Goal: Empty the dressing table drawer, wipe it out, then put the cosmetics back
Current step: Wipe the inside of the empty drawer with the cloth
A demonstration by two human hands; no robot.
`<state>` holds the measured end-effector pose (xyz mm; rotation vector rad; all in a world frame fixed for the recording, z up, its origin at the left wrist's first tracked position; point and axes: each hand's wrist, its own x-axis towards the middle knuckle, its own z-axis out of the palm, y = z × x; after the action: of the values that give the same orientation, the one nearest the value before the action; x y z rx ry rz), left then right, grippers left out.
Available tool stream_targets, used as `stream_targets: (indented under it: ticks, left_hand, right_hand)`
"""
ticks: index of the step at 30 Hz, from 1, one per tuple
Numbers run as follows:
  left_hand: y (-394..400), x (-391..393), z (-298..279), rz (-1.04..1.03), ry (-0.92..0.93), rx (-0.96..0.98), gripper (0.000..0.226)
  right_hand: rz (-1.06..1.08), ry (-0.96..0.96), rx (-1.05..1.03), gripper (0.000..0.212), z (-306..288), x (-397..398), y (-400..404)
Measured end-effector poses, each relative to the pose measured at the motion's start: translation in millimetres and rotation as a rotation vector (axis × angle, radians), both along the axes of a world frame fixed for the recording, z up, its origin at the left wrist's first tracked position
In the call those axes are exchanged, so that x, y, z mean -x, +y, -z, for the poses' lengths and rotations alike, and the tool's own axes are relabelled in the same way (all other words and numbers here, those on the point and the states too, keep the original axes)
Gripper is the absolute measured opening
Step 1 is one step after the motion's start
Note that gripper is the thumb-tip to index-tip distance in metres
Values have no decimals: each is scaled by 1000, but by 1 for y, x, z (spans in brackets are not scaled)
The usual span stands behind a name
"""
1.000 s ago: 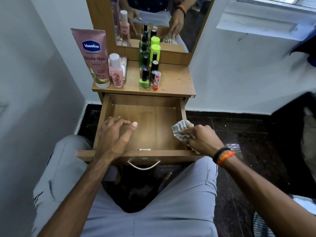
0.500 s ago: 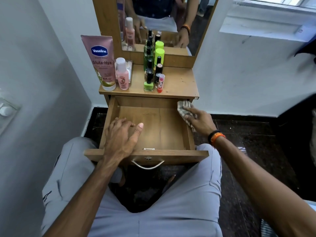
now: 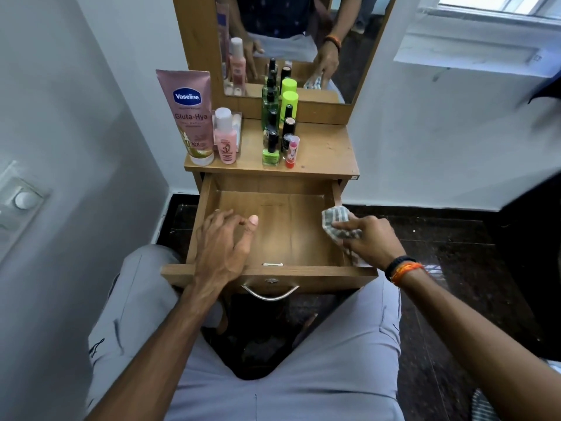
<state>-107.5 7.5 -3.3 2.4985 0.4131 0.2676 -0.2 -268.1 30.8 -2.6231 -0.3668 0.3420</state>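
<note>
The right hand (image 3: 368, 238) grips a striped cloth (image 3: 335, 221) — its fingers are curled over the crumpled fabric and press it against the right wall of the drawer (image 3: 288, 235), near the top edge of that wall. A black and orange band sits on this wrist. Across the drawer from it, the left hand (image 3: 223, 247) lies over the front left part, palm down, fingers loosely spread and relaxed, thumb pointing inward; it holds nothing, and the wrist crosses the drawer front. Between the two hands the wooden bottom is bare. Beyond the hands, on the table top (image 3: 328, 150), stand the cosmetics — a pink lotion tube (image 3: 189, 117), a small pink bottle (image 3: 225, 136), a green nail polish (image 3: 271, 148) and a lip balm (image 3: 292, 151), with more bottles behind them by the mirror (image 3: 300, 34).
</note>
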Motion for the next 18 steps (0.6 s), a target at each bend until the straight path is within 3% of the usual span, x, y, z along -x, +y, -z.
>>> stream_targets:
  ticks: [4, 10, 14, 18]
  left_hand:
    - [1, 0, 1, 11, 10, -3, 80]
    - [3, -2, 1, 25, 16, 21, 80]
    - [3, 0, 1, 39, 35, -18, 79]
    - [1, 0, 1, 39, 80, -22, 83]
  right_hand:
    - [1, -156, -50, 39, 11, -33, 16]
    - [115, -212, -85, 39, 19, -64, 39]
    - [166, -76, -189, 40, 14, -60, 28]
    - [69, 125, -155, 37, -13, -49, 1]
